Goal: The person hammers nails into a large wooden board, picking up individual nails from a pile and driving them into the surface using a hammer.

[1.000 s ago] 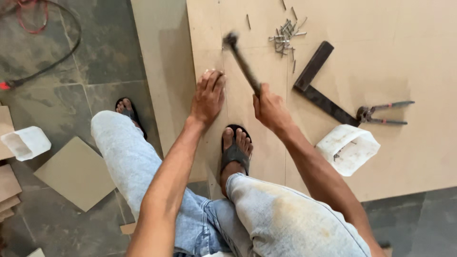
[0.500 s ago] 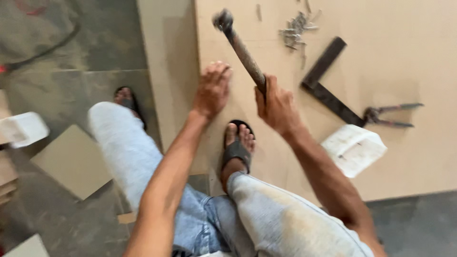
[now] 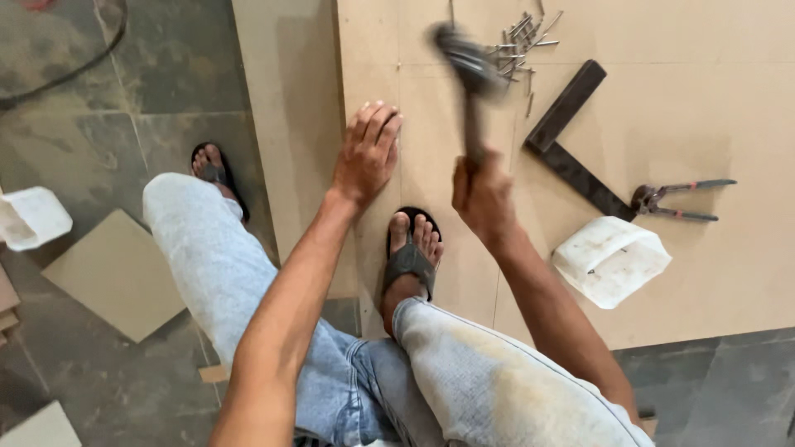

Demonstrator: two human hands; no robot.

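My right hand (image 3: pixel 483 199) grips the handle of a hammer (image 3: pixel 469 74), raised and blurred by motion, its head above the board near the nail pile. My left hand (image 3: pixel 367 154) lies flat, palm down, fingers spread, on the tan wooden board (image 3: pixel 704 265) close to its left edge. My right foot in a black sandal (image 3: pixel 409 257) stands on the board just below both hands. My left foot (image 3: pixel 211 170) rests on the slate floor.
A pile of nails (image 3: pixel 517 41) lies at the board's top. A dark try square (image 3: pixel 567 141), pincers (image 3: pixel 675 201) and a white plastic container (image 3: pixel 611 259) lie right of the hammer. Another white container (image 3: pixel 31 217) and tan offcuts (image 3: pixel 112 273) sit on the floor at left.
The hammer has swung from leaning up-left to nearly upright and is now blurred. The left hand stays pressed on the board. The view shifted slightly.
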